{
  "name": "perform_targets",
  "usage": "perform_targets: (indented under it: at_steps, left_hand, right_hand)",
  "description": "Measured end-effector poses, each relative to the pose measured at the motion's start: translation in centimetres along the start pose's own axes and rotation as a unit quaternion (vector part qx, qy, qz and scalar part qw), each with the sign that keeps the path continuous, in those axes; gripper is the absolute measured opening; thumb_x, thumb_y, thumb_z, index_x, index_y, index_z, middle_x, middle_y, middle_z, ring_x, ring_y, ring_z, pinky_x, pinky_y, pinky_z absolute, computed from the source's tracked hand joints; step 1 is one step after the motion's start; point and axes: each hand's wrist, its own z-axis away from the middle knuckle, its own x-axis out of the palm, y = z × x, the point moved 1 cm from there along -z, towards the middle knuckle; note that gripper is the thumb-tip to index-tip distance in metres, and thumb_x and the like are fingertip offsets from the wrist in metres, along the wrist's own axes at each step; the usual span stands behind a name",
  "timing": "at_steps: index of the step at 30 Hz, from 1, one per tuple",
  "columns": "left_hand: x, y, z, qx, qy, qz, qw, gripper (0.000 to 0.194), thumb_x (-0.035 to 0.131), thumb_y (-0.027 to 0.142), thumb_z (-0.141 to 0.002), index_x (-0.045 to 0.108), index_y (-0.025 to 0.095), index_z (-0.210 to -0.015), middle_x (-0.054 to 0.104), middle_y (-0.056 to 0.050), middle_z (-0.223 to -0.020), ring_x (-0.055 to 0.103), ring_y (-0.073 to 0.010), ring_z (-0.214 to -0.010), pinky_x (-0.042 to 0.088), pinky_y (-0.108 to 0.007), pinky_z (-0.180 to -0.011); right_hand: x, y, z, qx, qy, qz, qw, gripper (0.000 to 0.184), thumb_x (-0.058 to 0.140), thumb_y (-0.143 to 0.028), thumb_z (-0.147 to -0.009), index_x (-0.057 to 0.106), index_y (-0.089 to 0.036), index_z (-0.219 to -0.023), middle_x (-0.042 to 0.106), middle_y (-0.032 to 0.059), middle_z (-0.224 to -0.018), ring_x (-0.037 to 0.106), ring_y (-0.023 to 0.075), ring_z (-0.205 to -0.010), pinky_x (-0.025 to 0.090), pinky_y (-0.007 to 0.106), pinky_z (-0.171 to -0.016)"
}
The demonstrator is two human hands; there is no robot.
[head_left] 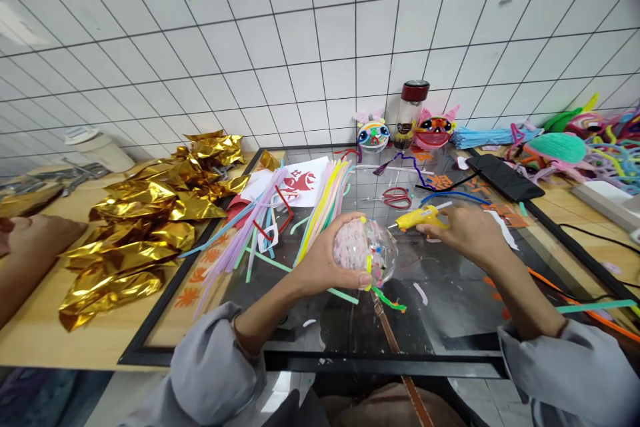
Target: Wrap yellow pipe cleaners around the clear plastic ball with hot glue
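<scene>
My left hand [327,260] is wrapped round a clear plastic ball [383,250] whose left half is covered in pale pink fuzzy strips. A yellow band runs round the ball's middle, and small coloured bits show inside the clear half. From its underside a green pipe cleaner [389,300] sticks out. Just right of the ball, my right hand [463,233] grips a yellow glue gun [417,218], its nozzle pointing left, close to the clear side. Whether the nozzle touches the ball I cannot tell.
Pipe cleaners [325,207], red-handled scissors [396,198] and a printed sheet [303,181] lie on the glass-topped board. Crumpled gold foil [150,207] is at left, near another person's arm [30,253]. Behind stand a lidded bottle [411,113] and two decorated balls [373,133]. A black phone-like object [505,177] lies right.
</scene>
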Motion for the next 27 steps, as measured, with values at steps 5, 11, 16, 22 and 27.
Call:
perform_targets:
  at_steps: [5,11,16,22,27]
  left_hand:
    - [0.4,0.5,0.0,-0.004,-0.010,-0.015,1.000,0.098,0.089,0.039,-0.048,0.048,0.014,-0.133,0.057,-0.014,-0.133,0.057,-0.0331,-0.121,0.048,-0.043,-0.105]
    - [1.0,0.9,0.2,-0.010,-0.033,-0.054,0.998,0.098,0.090,0.039,-0.048,0.049,0.016,-0.134,0.057,-0.014,-0.136,0.055,-0.0342,-0.125,0.043,-0.045,-0.110]
    - [1.2,0.5,0.2,-0.011,-0.056,-0.061,0.997,0.097,0.090,0.041,-0.049,0.050,0.017,-0.134,0.056,-0.014,-0.137,0.053,-0.0349,-0.128,0.042,-0.047,-0.111]
    - [1.3,0.0,0.1,-0.005,-0.065,-0.075,0.995,0.100,0.090,0.039,-0.051,0.047,0.016,-0.138,0.057,-0.014,-0.136,0.053,-0.0355,-0.126,0.043,-0.050,-0.109]
    - [1.4,-0.1,0.1,-0.016,-0.070,-0.056,0.996,0.098,0.091,0.040,-0.049,0.049,0.016,-0.134,0.058,-0.013,-0.132,0.056,-0.0340,-0.121,0.045,-0.048,-0.106]
  right_hand:
    - [-1.1,-1.5,1.0,-0.147,0.267,-0.251,0.919,0.025,0.048,-0.035,-0.096,0.069,-0.021,-0.096,0.069,0.0090,-0.089,0.065,0.0237,-0.084,0.049,0.038,-0.077]
    - [-1.4,-5.5,2.8,-0.270,0.169,-0.420,0.850,0.028,0.048,-0.026,-0.099,0.065,-0.026,-0.121,0.064,0.0076,-0.108,0.061,0.0209,-0.104,0.050,0.037,-0.088]
    - [-1.6,-6.4,3.6,-0.287,0.117,-0.469,0.827,0.029,0.046,-0.026,-0.100,0.066,-0.029,-0.122,0.061,0.0067,-0.113,0.058,0.0207,-0.110,0.049,0.039,-0.094]
    - [-1.9,-6.6,3.9,-0.309,0.097,-0.489,0.810,0.026,0.049,-0.024,-0.099,0.068,-0.028,-0.115,0.059,0.0067,-0.113,0.057,0.0209,-0.112,0.050,0.039,-0.096]
    - [-2.1,-6.8,4.2,-0.307,0.084,-0.495,0.809,0.023,0.050,-0.026,-0.098,0.071,-0.026,-0.108,0.060,0.0072,-0.111,0.059,0.0212,-0.110,0.051,0.040,-0.095]
